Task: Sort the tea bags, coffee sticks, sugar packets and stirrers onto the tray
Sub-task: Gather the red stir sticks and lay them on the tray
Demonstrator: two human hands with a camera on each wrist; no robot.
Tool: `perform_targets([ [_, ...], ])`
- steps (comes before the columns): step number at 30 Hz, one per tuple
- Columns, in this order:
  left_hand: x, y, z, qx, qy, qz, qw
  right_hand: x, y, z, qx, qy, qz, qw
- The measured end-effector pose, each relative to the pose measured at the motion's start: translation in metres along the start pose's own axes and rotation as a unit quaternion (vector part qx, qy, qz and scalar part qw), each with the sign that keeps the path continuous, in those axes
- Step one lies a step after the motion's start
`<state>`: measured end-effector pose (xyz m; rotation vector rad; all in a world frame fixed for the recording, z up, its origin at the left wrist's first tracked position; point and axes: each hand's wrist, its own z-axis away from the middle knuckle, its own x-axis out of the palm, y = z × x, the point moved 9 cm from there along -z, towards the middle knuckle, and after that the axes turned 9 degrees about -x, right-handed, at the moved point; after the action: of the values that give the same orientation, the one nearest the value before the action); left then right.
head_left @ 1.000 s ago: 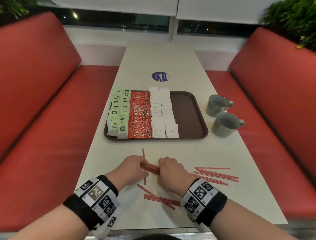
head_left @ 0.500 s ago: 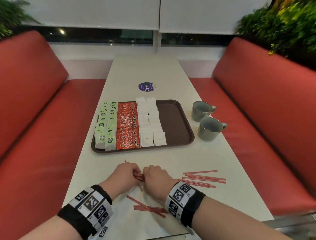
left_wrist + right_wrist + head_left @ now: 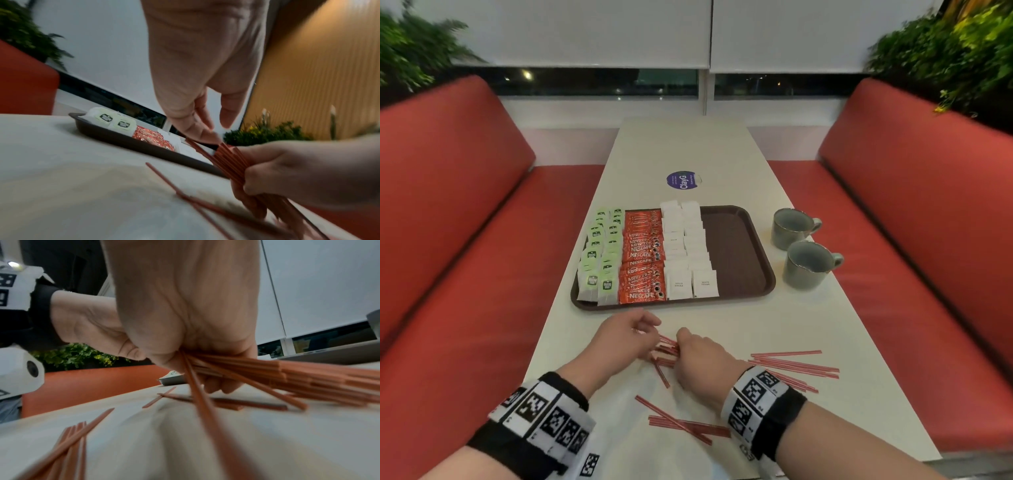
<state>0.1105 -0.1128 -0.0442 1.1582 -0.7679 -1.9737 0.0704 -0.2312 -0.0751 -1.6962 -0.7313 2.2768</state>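
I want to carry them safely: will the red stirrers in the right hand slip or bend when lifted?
The stirrers look straight, probably fairly stiff. They fan out from the right hand, so some may slide loose. Likely very light.

The tray's (image 3: 739, 260) right strip lies bare beside the sugar packets (image 3: 690, 253); two mugs (image 3: 803, 248) stand right of it, and loose stirrers (image 3: 791, 366) litter the near bench (image 3: 825, 325).

Café booth: red benches (image 3: 465, 212), long table (image 3: 688, 147), cups (image 3: 810, 263).
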Motion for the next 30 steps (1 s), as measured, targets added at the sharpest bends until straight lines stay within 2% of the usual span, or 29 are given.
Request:
perform_targets([
  [4, -0.022, 0.006, -0.003, -0.018, 0.010, 0.231, 0.973, -0.024, -0.001, 0.004, -0.039, 0.044, -0.098, 0.993],
  [7, -0.022, 0.007, -0.008, -0.043, -0.005, 0.367, 0.929, -0.056, 0.003, 0.010, -0.058, 0.151, -0.135, 0.978],
  [9, -0.011, 0.010, -0.008, -0.067, -0.026, 0.423, 0.903, -0.080, 0.008, 0.015, -0.058, 0.226, -0.186, 0.954],
  [11, 0.008, 0.015, -0.008, -0.100, -0.054, 0.431, 0.895, -0.108, 0.013, 0.018, -0.053, 0.291, -0.254, 0.921],
  [14, 0.042, 0.025, -0.011, -0.162, -0.108, 0.396, 0.898, -0.159, 0.011, 0.026, -0.062, 0.383, -0.319, 0.865],
  [17, 0.074, 0.042, -0.010, -0.205, -0.177, 0.381, 0.884, -0.203, -0.003, 0.035, -0.109, 0.450, -0.378, 0.802],
  [19, 0.092, 0.061, -0.007, -0.208, -0.225, 0.391, 0.868, -0.219, -0.013, 0.038, -0.142, 0.473, -0.385, 0.780],
  [21, 0.103, 0.080, -0.004, -0.198, -0.250, 0.437, 0.841, -0.216, -0.017, 0.033, -0.146, 0.467, -0.373, 0.788],
  [24, 0.102, 0.098, -0.008, -0.166, -0.229, 0.509, 0.813, -0.193, -0.012, 0.019, -0.128, 0.424, -0.379, 0.812],
  [26, 0.098, 0.102, -0.010, -0.148, -0.212, 0.537, 0.803, -0.179, -0.008, 0.012, -0.116, 0.401, -0.386, 0.823],
  [30, 0.094, 0.094, -0.020, -0.160, -0.172, 0.562, 0.793, -0.162, -0.002, -0.002, -0.088, 0.360, -0.403, 0.836],
])
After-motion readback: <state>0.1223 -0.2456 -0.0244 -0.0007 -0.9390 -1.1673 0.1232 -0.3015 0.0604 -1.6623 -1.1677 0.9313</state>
